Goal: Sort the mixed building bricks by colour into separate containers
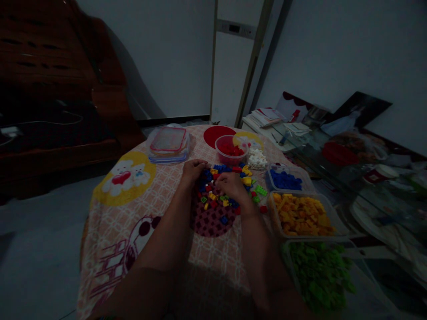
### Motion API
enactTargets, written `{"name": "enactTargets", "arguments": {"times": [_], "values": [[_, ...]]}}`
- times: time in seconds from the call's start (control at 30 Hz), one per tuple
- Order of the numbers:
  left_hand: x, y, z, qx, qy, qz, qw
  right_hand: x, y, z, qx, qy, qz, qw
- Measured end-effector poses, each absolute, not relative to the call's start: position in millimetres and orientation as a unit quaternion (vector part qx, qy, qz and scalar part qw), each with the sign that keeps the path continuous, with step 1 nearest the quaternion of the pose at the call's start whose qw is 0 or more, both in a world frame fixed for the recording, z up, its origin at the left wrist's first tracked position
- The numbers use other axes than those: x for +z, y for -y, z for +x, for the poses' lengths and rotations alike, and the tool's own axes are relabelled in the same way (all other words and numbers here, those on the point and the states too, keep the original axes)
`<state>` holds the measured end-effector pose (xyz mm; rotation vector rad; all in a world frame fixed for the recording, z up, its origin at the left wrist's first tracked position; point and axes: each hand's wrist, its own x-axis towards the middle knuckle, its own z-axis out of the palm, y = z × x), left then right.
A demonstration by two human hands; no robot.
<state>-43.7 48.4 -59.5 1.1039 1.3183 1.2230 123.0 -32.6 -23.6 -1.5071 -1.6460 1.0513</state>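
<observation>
A loose pile of mixed toy bricks (213, 204), red, blue, yellow and green, lies on the patterned tablecloth (213, 255). My left hand (194, 171) rests at the pile's far left edge, fingers curled beside blue bricks; what it holds, if anything, is hidden. Over the middle of the pile is my right hand (229, 184), its fingers pinched together near a small pale piece too dim to make out. Red bricks fill a round tub (230, 161) behind the hands, next to a heap of white bricks (257, 159).
Down the right side stand clear boxes of blue bricks (286, 179), yellow bricks (302, 215) and green bricks (320, 275). Stacked lidded containers (168, 144) sit at the back left. A cluttered glass table (333, 171) is beyond the boxes.
</observation>
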Motion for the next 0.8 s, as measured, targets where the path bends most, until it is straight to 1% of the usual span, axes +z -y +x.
{"name": "enactTargets", "arguments": {"times": [0.07,0.17,0.47,0.6,0.8], "values": [[-60,-49,-43,0.505,-0.544,0.453,0.494,-23,31,128,0.46,0.548,-0.561,0.417],[-60,-50,-43,0.502,-0.547,0.453,0.493,-20,31,138,0.487,0.466,-0.535,0.509],[-62,-50,-43,0.5,-0.553,0.453,0.489,-28,18,183,0.392,0.289,-0.515,0.705],[-63,-51,-43,0.502,-0.549,0.459,0.486,-30,10,197,0.343,0.275,-0.505,0.743],[-67,-52,-43,0.505,-0.547,0.464,0.48,-31,4,206,0.283,0.361,-0.52,0.721]]}}
